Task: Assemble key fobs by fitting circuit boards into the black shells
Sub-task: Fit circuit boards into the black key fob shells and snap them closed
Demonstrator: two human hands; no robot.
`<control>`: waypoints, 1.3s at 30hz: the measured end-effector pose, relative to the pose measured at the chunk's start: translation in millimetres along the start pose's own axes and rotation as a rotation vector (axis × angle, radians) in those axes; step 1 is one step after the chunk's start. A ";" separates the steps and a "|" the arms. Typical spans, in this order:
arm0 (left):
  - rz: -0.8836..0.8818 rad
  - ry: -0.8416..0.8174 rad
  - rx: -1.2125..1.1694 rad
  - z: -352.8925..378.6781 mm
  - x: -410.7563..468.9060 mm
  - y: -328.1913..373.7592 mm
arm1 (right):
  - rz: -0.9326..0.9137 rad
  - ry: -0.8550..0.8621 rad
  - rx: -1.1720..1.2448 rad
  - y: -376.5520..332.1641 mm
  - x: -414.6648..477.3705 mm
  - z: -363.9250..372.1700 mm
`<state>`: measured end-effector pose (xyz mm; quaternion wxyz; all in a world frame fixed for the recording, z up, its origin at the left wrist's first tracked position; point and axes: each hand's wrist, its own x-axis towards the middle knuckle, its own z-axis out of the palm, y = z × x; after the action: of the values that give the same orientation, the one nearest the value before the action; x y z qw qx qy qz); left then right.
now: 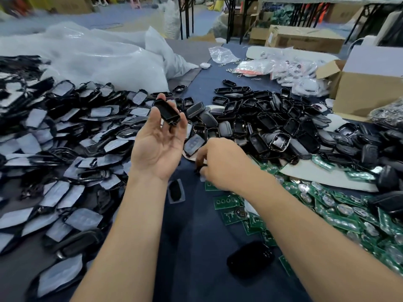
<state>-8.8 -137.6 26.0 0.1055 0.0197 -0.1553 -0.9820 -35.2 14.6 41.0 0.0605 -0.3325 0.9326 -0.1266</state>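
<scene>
Left grip [157, 144]: I am pinching 1 shell [166, 112] above the bench [189, 236].
Right grip [220, 162]: curling down at the bench; I cannot tell what it is holding.
Boards [327, 205]: lying heaped beside it.
Risk: my light fingertip hold could be letting the shell slip.

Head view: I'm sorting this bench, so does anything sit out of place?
Two strays lie on the blue cloth apart from the piles: a dark fob near the bottom centre and a film-covered shell between the forearms. Nothing looks broken. The left hand holds a black shell.
</scene>
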 end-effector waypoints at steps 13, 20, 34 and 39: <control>-0.006 -0.011 -0.004 1.8 -0.3 -4.3 | 0.146 0.211 0.008 7.9 50.5 1.2; 0.027 0.017 0.133 3.3 -0.5 -8.2 | 0.237 0.098 0.658 14.6 36.1 -19.5; -0.154 0.090 0.872 4.3 -0.6 -37.0 | 0.329 0.156 1.041 77.9 -71.2 -26.8; -0.301 -0.070 0.682 5.9 -5.8 -31.7 | 0.509 0.290 0.875 94.1 -76.6 -20.4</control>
<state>-9.9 -105.1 21.8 -0.0581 0.0426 -0.4724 -0.8784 -37.0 137.6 36.8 0.0928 -0.0180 0.8426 -0.5302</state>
